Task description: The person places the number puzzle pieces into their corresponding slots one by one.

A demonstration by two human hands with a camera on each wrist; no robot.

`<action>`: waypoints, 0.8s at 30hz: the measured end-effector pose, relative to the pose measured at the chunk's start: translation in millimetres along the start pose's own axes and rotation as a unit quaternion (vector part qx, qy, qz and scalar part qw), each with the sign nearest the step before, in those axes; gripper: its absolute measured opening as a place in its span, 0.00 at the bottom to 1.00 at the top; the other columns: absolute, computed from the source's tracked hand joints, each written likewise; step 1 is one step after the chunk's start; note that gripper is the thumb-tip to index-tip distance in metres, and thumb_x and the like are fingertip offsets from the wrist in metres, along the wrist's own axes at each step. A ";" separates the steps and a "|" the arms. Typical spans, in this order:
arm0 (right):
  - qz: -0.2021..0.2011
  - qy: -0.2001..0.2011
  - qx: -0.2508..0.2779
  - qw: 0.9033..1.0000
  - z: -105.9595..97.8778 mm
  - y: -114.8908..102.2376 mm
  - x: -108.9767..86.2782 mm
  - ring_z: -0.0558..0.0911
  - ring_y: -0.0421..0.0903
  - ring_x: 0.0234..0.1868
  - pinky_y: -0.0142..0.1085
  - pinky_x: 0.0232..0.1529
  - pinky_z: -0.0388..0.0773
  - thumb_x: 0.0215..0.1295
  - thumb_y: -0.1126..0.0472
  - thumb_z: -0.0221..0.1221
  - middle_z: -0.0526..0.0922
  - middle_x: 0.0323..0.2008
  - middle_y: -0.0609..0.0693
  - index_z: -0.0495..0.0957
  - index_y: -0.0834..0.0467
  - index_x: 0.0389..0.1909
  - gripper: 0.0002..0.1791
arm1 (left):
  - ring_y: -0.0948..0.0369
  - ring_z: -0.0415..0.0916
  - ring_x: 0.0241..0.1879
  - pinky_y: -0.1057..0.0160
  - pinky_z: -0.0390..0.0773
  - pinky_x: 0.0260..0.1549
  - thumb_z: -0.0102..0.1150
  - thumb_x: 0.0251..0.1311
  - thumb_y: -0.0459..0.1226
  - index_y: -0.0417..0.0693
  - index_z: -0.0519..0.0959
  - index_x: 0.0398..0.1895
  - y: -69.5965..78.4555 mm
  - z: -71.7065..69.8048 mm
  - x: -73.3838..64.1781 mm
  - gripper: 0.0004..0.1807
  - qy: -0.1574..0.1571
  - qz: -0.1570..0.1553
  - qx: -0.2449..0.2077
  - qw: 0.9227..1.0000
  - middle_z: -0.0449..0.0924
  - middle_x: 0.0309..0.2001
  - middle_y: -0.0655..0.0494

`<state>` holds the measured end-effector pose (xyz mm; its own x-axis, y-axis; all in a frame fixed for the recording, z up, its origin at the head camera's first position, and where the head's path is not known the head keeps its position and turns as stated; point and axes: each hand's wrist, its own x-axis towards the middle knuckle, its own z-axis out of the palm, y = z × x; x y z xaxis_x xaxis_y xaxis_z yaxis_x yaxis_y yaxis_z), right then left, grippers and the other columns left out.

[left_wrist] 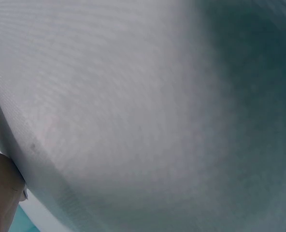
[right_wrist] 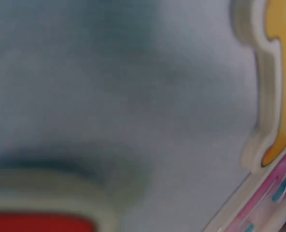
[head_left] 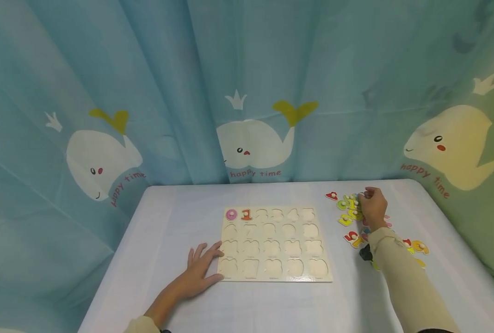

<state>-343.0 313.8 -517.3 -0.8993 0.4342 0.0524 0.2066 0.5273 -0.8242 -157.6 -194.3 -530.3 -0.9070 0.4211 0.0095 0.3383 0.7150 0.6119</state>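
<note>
A wooden number puzzle board (head_left: 276, 280) lies on the table, with a pink 0 piece (head_left: 231, 214) and a red 1 piece (head_left: 246, 214) in its top row. My left hand (head_left: 197, 275) rests at the board's left edge, fingers spread. Over a scatter of pieces on the right, my right hand (head_left: 373, 208) has curled fingers and pinches a small blue piece (head_left: 361, 195), mostly hidden by the fingertips. Yellow-green number pieces (head_left: 352, 203) lie close beside it. The right wrist view shows parts of a yellow-orange piece (right_wrist: 284, 82) and a red piece (right_wrist: 41, 222).
More number pieces lie around the right forearm, among them a red piece (head_left: 331, 196), a red 5 (head_left: 351, 237) and an orange piece (head_left: 420, 247). A blue curtain (head_left: 168, 92) with whales hangs behind the white table (head_left: 176, 208). The left wrist view is mostly blurred white surface.
</note>
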 end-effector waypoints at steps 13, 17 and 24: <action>-0.017 0.012 -0.034 0.999 0.1 3.4 4.3 0.71 0.58 0.49 0.49 0.52 0.68 0.68 0.67 0.48 0.73 0.49 0.67 0.65 0.71 0.59 0.20 | 0.38 0.41 0.67 0.33 0.26 0.58 0.58 0.59 0.50 0.51 0.67 0.58 6.3 -1.5 -0.5 0.26 0.009 0.003 -0.004 1.000 0.53 0.71 0.49; -0.035 0.025 -0.033 0.999 -3.6 2.8 3.9 0.71 0.58 0.47 0.48 0.50 0.68 0.68 0.67 0.49 0.73 0.48 0.66 0.65 0.71 0.58 0.20 | 0.38 0.41 0.67 0.33 0.26 0.58 0.58 0.59 0.50 0.50 0.67 0.58 7.2 -2.0 -0.6 0.27 0.011 0.005 -0.006 1.000 0.53 0.71 0.49; -0.088 0.028 -0.015 0.996 -7.9 -5.1 0.6 0.72 0.56 0.46 0.45 0.46 0.69 0.67 0.68 0.51 0.74 0.46 0.66 0.67 0.71 0.56 0.19 | 0.38 0.43 0.66 0.33 0.27 0.58 0.59 0.58 0.50 0.49 0.68 0.58 6.1 -1.8 -2.8 0.27 0.025 0.011 -0.007 1.000 0.54 0.70 0.48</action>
<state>-341.6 317.1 -508.6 -0.8996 0.3726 0.2277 0.0594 0.6211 -0.7814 -153.4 -192.1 -525.2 -0.9111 0.4077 0.0614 0.3541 0.6976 0.6229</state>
